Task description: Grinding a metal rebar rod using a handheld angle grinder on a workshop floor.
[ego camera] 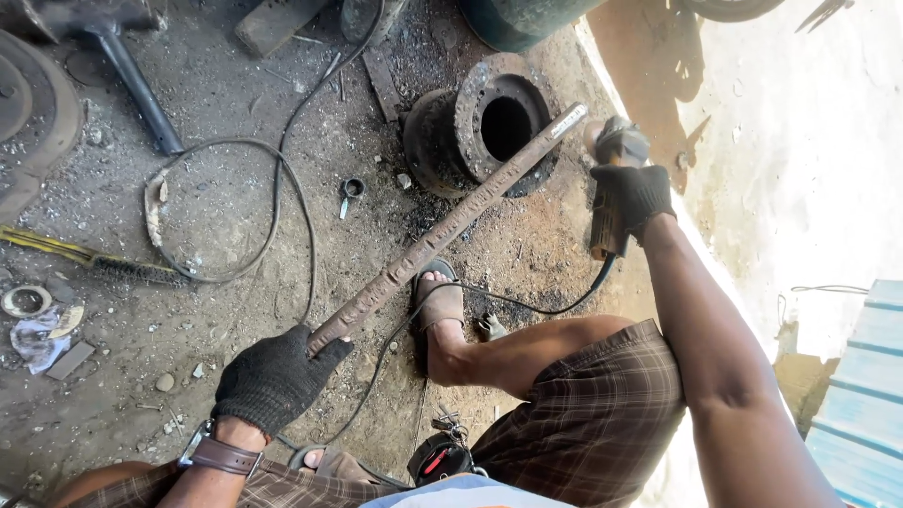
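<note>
A long rusty metal bar (451, 221) lies slanted, its far end resting on a round iron drum with a hole (475, 127). My left hand (277, 376), in a black knit glove, grips the bar's near end. My right hand (635, 193), also gloved, holds an angle grinder (609, 188) just right of the bar's far end. The grinder's black cable (555, 306) runs back toward my leg. My sandalled foot (440, 306) presses on the bar's middle.
Black cables (282, 179) loop over the dirty ground. A wire brush (132, 271) lies at left, a hammer-like tool (136, 85) at top left. Metal scraps and a ring (25, 301) sit at far left. Blue corrugated sheet (861, 395) stands at right.
</note>
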